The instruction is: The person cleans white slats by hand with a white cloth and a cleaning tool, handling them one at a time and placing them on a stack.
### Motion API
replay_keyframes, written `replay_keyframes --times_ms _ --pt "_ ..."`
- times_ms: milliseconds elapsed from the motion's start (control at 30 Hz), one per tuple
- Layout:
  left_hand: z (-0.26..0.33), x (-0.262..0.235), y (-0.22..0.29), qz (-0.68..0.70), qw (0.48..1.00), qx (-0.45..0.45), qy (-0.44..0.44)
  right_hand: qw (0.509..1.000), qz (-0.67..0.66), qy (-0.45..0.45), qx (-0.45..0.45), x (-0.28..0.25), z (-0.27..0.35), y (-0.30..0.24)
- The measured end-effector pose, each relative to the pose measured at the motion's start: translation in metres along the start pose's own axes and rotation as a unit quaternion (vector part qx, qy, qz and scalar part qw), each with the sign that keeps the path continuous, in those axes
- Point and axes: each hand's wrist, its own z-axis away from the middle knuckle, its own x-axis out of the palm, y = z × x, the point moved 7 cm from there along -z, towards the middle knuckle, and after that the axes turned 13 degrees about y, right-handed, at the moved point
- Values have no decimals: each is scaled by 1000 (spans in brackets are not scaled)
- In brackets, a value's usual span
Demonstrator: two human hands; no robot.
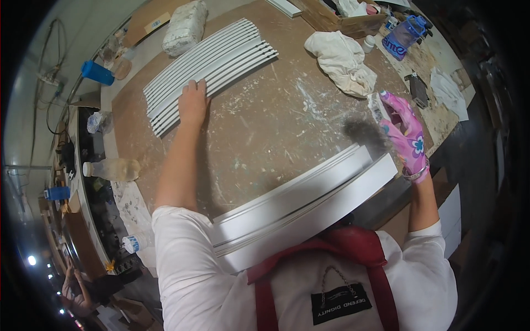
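My bare left hand [193, 103] is on a row of narrow white moulding strips [207, 63] lying side by side at the far left of the table. Its fingers bend over the nearer strips, fingertips partly hidden. My right hand [406, 129], in a pink flowered glove, is raised near the table's right edge. Between its thumb and fingers is a small whitish, flat-edged piece [377, 108], whose kind I cannot make out. Close to my body, two longer white moulding pieces [298, 204] lie across the table's near edge, one overlapping the other.
A crumpled white cloth [342, 63] lies beyond my right hand. Past it are a blue jug [406, 37] and a cardboard box [348, 22]. A white wrapped block [185, 27] stands behind the strips. A blue cup [97, 72] and a clear bottle [112, 169] line the left side.
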Motion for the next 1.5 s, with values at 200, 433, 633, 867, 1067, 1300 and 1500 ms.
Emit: replay_keyframes --times_ms 200,433,633,867,1067,1300,1500 --pt "25 -12 13 189 974 109 -56 999 -29 3 13 -5 0 1" --pt "31 -17 41 134 989 69 3 997 -44 14 68 -10 0 10" --pt "13 9 63 170 983 47 -41 991 -103 5 90 -7 1 12" --pt "56 -34 111 214 968 127 30 966 -197 28 166 -13 9 33" --pt "55 -41 98 211 971 65 -96 967 -221 9 123 -14 5 22" --pt "48 -122 103 304 952 27 -6 979 -200 24 29 -8 -25 -16" --pt "75 -129 110 290 956 32 5 962 -269 -19 36 1 -32 -24"
